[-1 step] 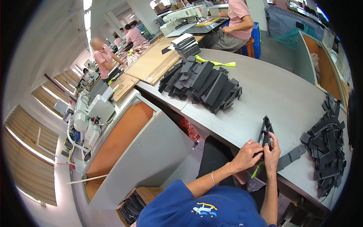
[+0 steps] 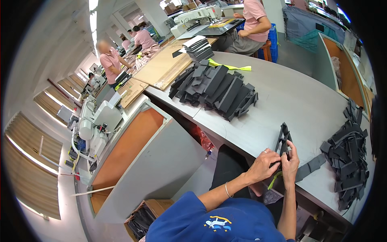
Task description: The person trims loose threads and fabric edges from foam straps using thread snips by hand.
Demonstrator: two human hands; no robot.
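Note:
My left hand (image 2: 264, 164) and my right hand (image 2: 291, 160) are both closed around a small bundle of black flat cut pieces (image 2: 284, 138), held upright on the near edge of the grey table (image 2: 298, 97). A bracelet sits on my left wrist. A yellow-green strip (image 2: 274, 180) hangs just below my hands. A single grey-black strip (image 2: 310, 167) lies on the table beside my right hand. To the right is a tangled heap of black pieces (image 2: 346, 161).
A larger pile of black pieces (image 2: 217, 90) lies mid-table, with a neat stack (image 2: 199, 48) and a yellow-green strip (image 2: 229, 65) beyond. A person in pink (image 2: 254, 20) sits at a sewing machine; another (image 2: 111, 60) stands at left. An orange-lined bin (image 2: 129, 149) and a floor box (image 2: 141, 220) are at left.

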